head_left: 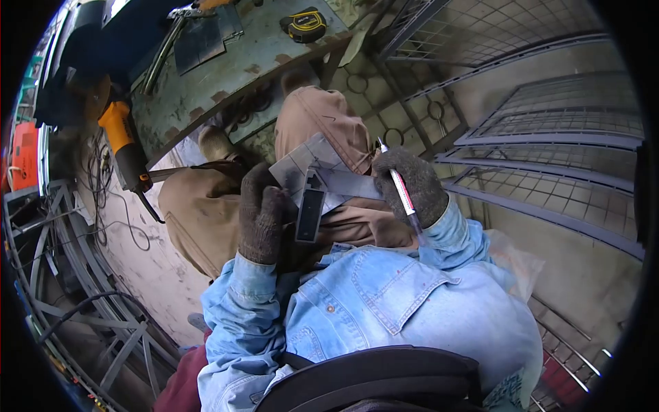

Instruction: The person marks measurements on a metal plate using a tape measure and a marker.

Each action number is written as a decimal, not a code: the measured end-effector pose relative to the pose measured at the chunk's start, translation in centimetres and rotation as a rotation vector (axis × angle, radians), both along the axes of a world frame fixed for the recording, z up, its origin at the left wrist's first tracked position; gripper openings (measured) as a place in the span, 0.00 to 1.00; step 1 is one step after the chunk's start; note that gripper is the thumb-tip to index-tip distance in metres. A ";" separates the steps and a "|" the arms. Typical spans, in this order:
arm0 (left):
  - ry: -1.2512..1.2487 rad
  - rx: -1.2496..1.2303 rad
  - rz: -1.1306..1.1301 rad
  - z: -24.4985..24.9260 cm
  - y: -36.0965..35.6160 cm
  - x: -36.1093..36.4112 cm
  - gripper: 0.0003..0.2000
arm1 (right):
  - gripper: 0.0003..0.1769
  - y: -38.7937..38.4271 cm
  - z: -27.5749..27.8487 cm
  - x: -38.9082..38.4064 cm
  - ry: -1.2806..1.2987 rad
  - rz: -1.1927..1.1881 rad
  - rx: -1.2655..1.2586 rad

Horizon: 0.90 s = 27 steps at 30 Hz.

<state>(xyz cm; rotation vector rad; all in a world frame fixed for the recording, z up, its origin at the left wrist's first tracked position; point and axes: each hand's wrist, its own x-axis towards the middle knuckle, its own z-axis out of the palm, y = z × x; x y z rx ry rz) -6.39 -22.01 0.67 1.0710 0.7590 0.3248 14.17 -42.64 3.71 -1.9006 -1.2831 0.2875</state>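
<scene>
My left hand (261,214), in a dark knitted glove, is closed at the left edge of a thin grey metal plate (291,165) above my lap. A try square with a dark stock (311,214) and flat metal blade (353,184) lies across the plate. Its stock is beside my left fingers. My right hand (420,191), gloved too, is closed around a white and red marker pen (401,187), tip pointing away from me. The right fingers also meet the far end of the blade; how firmly they grip it is hidden.
An angle grinder (122,137) with an orange body hangs by the worn metal table (199,89) at left. On the table are a tape measure (305,26) and dark metal pieces (199,44). Grey mesh frames (542,137) stand at right. Metal bars (123,350) and cables lie at left.
</scene>
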 end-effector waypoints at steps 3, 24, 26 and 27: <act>0.031 0.350 -0.004 -3.0 -1.4 1.1 0.29 | 0.15 0.7 -0.2 0.1 -0.058 -0.025 0.018; -0.055 0.195 -0.172 -1.4 -0.9 2.1 0.24 | 0.24 1.0 3.0 0.7 -0.217 0.077 -0.155; -0.099 0.191 -0.089 -1.8 -2.0 2.4 0.23 | 0.25 1.5 3.0 1.0 -0.328 0.114 -0.128; -0.094 0.189 -0.064 -1.8 -2.1 2.6 0.22 | 0.26 2.3 2.6 1.7 -0.330 0.145 -0.093</act>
